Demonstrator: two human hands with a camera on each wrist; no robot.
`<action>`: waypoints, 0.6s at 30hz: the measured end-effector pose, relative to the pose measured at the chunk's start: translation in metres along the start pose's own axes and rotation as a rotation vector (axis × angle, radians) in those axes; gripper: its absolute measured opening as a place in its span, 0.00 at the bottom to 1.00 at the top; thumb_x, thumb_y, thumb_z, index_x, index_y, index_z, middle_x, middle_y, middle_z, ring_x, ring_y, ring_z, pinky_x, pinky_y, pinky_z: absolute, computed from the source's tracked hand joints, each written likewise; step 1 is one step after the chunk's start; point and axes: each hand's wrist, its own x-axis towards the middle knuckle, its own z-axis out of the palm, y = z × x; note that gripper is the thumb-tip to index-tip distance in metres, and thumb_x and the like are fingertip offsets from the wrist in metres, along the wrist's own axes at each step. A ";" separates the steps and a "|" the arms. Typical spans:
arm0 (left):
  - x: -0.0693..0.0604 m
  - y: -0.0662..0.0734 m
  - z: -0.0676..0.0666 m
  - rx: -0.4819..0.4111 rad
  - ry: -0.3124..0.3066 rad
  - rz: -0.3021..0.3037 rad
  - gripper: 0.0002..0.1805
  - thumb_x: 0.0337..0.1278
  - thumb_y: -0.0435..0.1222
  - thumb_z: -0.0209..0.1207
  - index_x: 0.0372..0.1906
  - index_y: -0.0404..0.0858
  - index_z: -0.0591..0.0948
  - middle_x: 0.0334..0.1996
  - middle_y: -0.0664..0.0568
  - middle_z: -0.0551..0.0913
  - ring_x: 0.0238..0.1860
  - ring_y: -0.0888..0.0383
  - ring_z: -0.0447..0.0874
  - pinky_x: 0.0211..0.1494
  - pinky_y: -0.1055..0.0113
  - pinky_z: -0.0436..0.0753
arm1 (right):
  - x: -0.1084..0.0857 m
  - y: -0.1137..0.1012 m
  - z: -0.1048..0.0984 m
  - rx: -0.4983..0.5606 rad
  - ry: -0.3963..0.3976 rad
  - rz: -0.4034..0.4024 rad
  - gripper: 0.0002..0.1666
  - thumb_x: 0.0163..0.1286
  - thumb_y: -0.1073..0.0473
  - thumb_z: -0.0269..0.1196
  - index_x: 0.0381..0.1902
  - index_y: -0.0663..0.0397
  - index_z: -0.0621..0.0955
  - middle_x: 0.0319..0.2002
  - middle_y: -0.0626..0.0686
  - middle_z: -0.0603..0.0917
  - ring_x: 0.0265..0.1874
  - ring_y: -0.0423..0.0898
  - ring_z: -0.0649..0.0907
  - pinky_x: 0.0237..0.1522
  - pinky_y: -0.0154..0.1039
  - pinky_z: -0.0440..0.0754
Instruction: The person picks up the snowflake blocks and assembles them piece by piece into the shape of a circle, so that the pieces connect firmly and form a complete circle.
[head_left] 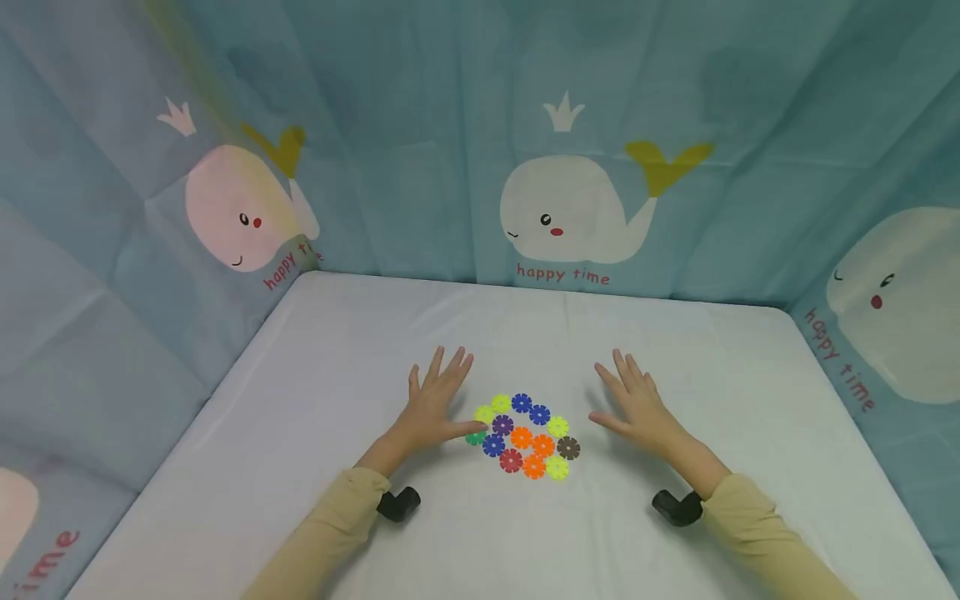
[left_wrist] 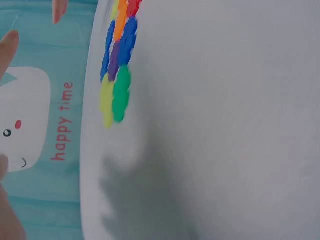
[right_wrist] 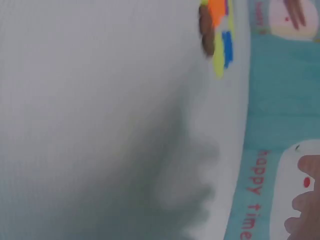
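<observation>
Flat notched plastic discs lie grouped on the white table, among them an orange disc (head_left: pixel 521 437), a purple disc (head_left: pixel 502 425), a red disc (head_left: pixel 511 461) and a brown disc (head_left: pixel 568 447). Left of the group, my left hand (head_left: pixel 431 414) hovers with fingers spread, its thumb overlapping the green disc (head_left: pixel 476 437) in the head view. To the right, my right hand (head_left: pixel 636 410) is likewise spread and holds nothing. In the left wrist view the green disc (left_wrist: pixel 121 94) shows at the group's near end; the right wrist view shows the brown disc (right_wrist: pixel 206 31).
The white table (head_left: pixel 450 550) has a raised-looking far edge against a blue curtain (head_left: pixel 405 183) printed with whales, which also hangs at both sides. A black wrist device (head_left: pixel 400 505) sits under the left wrist, another black device (head_left: pixel 677 507) under the right.
</observation>
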 end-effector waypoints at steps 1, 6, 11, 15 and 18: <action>0.000 0.001 0.003 -0.028 0.028 0.029 0.53 0.38 0.61 0.60 0.68 0.40 0.54 0.68 0.47 0.50 0.66 0.43 0.35 0.54 0.34 0.39 | 0.001 -0.005 0.002 0.014 0.011 -0.006 0.43 0.60 0.41 0.57 0.64 0.61 0.59 0.65 0.69 0.47 0.64 0.61 0.43 0.51 0.69 0.47; -0.010 0.007 0.021 -0.252 0.134 0.093 0.42 0.35 0.47 0.70 0.60 0.38 0.69 0.56 0.49 0.72 0.56 0.46 0.59 0.50 0.45 0.60 | -0.003 -0.032 0.020 0.198 0.093 -0.007 0.37 0.63 0.49 0.56 0.63 0.63 0.60 0.65 0.69 0.50 0.63 0.65 0.45 0.51 0.69 0.45; -0.023 0.016 0.042 -0.329 0.205 0.094 0.30 0.36 0.43 0.70 0.52 0.40 0.77 0.39 0.55 0.79 0.38 0.57 0.60 0.37 0.62 0.66 | -0.003 -0.055 0.050 0.318 0.226 -0.158 0.37 0.66 0.45 0.51 0.63 0.65 0.60 0.64 0.63 0.57 0.63 0.64 0.49 0.52 0.68 0.47; -0.028 0.018 0.053 -0.279 0.234 0.139 0.26 0.35 0.44 0.70 0.47 0.42 0.81 0.28 0.56 0.72 0.35 0.59 0.59 0.34 0.66 0.64 | 0.004 -0.066 0.067 0.248 0.395 -0.358 0.35 0.66 0.41 0.49 0.58 0.66 0.68 0.58 0.60 0.69 0.61 0.61 0.58 0.55 0.61 0.55; -0.028 0.018 0.054 -0.258 0.226 0.166 0.25 0.33 0.46 0.70 0.44 0.44 0.82 0.28 0.58 0.71 0.33 0.60 0.59 0.34 0.67 0.63 | 0.009 -0.071 0.072 0.231 0.517 -0.480 0.28 0.65 0.47 0.53 0.50 0.67 0.74 0.49 0.60 0.77 0.55 0.62 0.67 0.55 0.54 0.60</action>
